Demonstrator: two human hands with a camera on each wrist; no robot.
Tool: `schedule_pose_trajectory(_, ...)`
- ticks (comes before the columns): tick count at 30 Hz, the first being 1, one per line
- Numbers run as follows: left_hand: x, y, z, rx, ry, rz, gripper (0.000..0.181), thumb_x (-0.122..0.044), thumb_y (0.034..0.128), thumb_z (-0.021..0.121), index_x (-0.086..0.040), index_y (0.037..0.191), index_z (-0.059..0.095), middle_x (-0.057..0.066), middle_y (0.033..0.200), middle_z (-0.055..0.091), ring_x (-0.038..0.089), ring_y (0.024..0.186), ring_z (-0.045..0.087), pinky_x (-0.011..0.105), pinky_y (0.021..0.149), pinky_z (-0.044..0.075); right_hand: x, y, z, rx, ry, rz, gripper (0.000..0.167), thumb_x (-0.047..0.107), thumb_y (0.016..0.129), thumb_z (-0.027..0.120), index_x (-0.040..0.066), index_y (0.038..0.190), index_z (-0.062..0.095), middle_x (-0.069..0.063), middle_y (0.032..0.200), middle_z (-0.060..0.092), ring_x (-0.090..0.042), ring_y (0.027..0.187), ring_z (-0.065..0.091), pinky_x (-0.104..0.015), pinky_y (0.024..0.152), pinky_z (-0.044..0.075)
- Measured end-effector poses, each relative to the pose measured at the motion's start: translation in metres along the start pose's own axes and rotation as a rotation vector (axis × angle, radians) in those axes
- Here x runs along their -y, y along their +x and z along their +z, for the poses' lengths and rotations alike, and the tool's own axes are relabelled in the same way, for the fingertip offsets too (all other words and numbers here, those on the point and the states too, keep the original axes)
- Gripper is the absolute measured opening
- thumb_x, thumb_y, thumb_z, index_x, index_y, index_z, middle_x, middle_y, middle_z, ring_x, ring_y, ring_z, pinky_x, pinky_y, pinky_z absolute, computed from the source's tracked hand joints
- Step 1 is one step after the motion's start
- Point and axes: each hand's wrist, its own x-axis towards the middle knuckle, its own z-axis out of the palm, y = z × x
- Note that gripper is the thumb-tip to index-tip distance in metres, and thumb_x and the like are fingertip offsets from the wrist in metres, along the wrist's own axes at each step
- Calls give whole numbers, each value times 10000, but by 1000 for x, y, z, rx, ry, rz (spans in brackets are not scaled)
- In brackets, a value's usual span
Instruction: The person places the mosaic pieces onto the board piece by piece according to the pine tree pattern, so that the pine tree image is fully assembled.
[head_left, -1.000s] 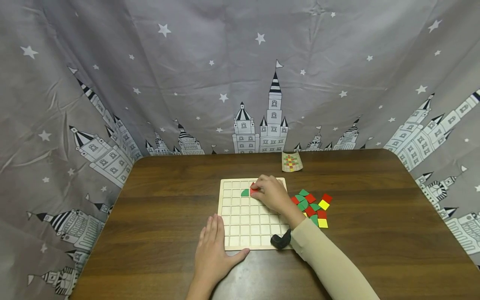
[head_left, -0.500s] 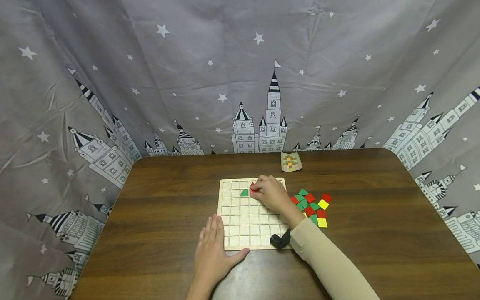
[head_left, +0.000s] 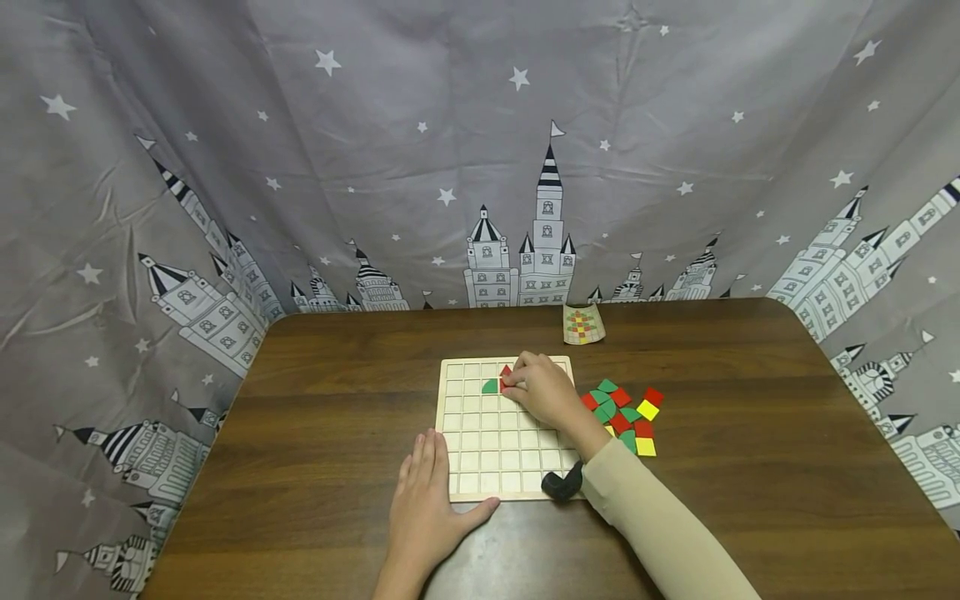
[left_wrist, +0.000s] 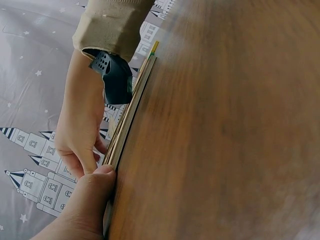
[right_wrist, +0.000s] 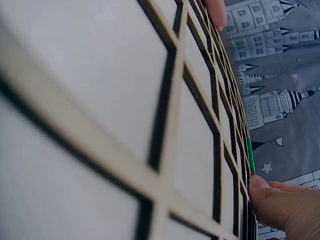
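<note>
My right hand (head_left: 546,389) reaches over the wooden grid board (head_left: 480,458) and pinches a red tile (head_left: 503,386) near its top edge. A pointed red part shows just above the fingertips; whether it is a separate piece is hidden. Immediately left of the red tile lies a green quarter-round tile (head_left: 491,387) in a grid square. My left hand (head_left: 423,500) rests at the board's lower left corner, with straight fingers along the left side and the thumb at the front edge. In the right wrist view, the right thumb (right_wrist: 270,205) touches red beside a green edge.
Right of the board lies a loose pile of red, green and yellow tiles (head_left: 619,422), partly behind the right forearm. A small pattern card (head_left: 583,324) sits at the table's back edge. A black wrist device (head_left: 561,483) hangs over the board's lower right corner. A grey curtain (head_left: 375,167) stands behind.
The right fingertips have shifted slightly on the red tile, so a little more of the red point shows. The left hand and the board have stayed in place.
</note>
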Motion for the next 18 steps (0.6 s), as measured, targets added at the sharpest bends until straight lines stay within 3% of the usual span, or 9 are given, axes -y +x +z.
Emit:
schedule_pose_trajectory(4, -1, 0, 0, 0, -4, -2, 1245, -816, 703, 641, 19, 1548, 264, 172, 1633, 252, 316, 1533, 213, 502, 1221, 241, 1, -3, -3, -2, -13, -11, 154, 233, 863, 774, 174, 1000, 812, 32, 982, 627, -175, 927, 566, -327, 770, 482)
schedule_pose_trajectory(11, -2, 1, -1, 6, -1, -7, 1239, -810, 705, 643, 17, 1548, 267, 172, 1631, 260, 319, 1531, 218, 506, 1216, 248, -5, -13, -8, 5, 17, 30, 253, 238, 897, 734, 190, 1145, 761, 28, 1065, 667, -198, 960, 545, -347, 777, 485)
schedule_pose_trajectory(18, -2, 1, -1, 9, -10, -9, 1243, -809, 703, 648, 22, 1546, 268, 172, 1632, 255, 321, 1533, 208, 506, 1220, 240, -25, -36, -33, -17, 3, 59, 297, 214, 904, 726, 152, 1194, 723, -6, 1103, 677, -220, 964, 531, -362, 789, 480)
